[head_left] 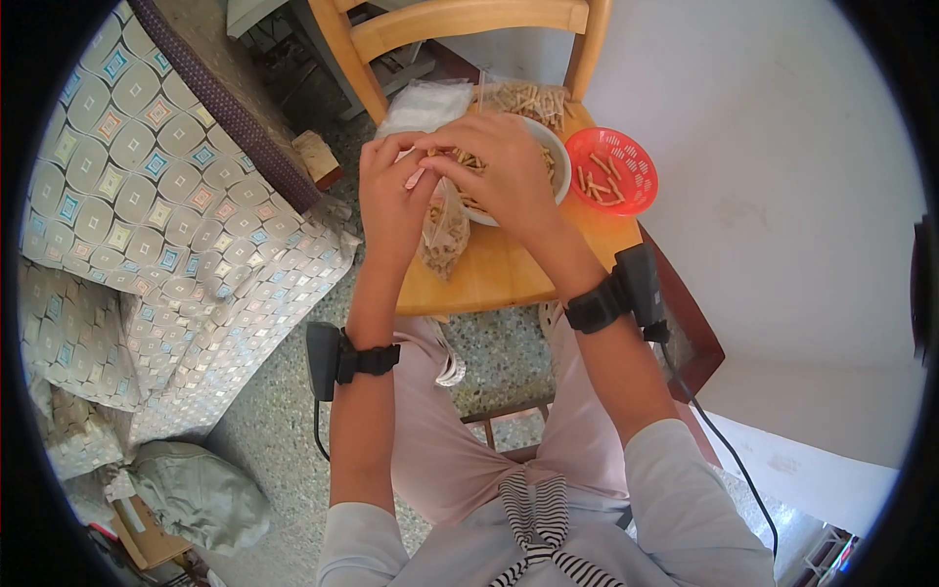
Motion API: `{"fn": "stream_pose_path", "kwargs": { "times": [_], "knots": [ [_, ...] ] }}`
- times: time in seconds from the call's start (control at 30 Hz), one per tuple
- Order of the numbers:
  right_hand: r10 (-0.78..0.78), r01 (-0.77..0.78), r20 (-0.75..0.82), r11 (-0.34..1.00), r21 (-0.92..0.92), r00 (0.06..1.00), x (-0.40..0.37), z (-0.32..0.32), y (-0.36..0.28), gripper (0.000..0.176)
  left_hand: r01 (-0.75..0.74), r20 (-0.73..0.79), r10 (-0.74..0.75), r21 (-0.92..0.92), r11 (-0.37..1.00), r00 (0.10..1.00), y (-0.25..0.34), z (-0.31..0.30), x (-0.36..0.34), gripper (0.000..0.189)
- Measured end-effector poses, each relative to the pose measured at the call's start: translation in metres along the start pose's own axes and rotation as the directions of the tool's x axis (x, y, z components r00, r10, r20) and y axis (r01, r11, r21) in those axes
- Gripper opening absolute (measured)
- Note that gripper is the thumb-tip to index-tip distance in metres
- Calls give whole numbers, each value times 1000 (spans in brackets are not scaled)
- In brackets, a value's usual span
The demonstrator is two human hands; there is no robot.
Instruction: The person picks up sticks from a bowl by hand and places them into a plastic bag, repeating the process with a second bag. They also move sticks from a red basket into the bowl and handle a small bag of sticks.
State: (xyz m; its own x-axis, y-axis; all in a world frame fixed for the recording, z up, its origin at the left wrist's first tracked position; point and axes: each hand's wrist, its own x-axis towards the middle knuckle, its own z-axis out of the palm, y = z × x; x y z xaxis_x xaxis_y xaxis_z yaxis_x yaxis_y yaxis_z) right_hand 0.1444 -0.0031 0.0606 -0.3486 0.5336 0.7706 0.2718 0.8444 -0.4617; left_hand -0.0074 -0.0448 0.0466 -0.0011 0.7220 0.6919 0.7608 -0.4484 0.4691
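A clear plastic bag (446,240) with short tan stick pieces hangs over the chair seat's front. My left hand (391,191) is closed on the bag's top edge, where a pinkish strip shows. Fingers bent, my right hand (504,171) meets it at the same edge, its thumb touching near the left fingertips. Under my right hand stands a white bowl (560,161) with more tan pieces, partly hidden by both hands. To the right, a red plastic basket (641,168) holds several longer tan sticks.
Behind the bowl lie another filled clear bag (528,98) and some flat clear bags (427,103). Everything rests on a wooden chair (489,289) beside a white wall (763,196). A patterned cloth-covered bed or sofa (176,196) stands left, with a grey-green bag (201,494) on the floor.
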Motion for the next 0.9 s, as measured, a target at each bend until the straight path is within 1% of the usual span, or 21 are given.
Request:
{"fn": "stream_pose_path", "kwargs": {
  "times": [0.1,0.17,0.27,0.4,0.47,0.6,0.8,0.87,0.9],
  "knots": [
    [-1,1,-40,1000,15,999,-2,2,1,20,8,-12,-8,17,1000,1000,1,-1,0,21],
    [21,-16,-79,998,64,997,-2,6,1,17,-2,-28,4,57,998,1000,1,-3,0,21],
    [50,-44,-73,995,84,996,-2,9,2,17,-5,-49,10,101,995,999,-2,-2,-2,20],
    [17,-11,-58,994,105,998,-2,10,1,16,-1,-76,10,115,993,997,-3,-1,-3,20],
    [48,-40,-80,994,106,996,-3,14,0,14,-19,-83,28,115,993,996,-2,-2,-2,20],
    [63,-50,-110,991,121,992,-4,19,-4,11,-13,-101,23,96,995,995,-1,-1,-3,20],
    [75,-65,-108,993,98,991,-3,16,-10,10,-13,-114,23,92,996,993,3,-2,-1,20],
    [27,-26,-120,1000,15,992,-3,15,-8,10,-20,-114,30,89,996,993,3,-1,-1,19],
    [28,-26,-120,1000,15,992,-2,15,-7,10,-20,-114,30,89,996,993,2,-1,-1,19]
  ]
}}
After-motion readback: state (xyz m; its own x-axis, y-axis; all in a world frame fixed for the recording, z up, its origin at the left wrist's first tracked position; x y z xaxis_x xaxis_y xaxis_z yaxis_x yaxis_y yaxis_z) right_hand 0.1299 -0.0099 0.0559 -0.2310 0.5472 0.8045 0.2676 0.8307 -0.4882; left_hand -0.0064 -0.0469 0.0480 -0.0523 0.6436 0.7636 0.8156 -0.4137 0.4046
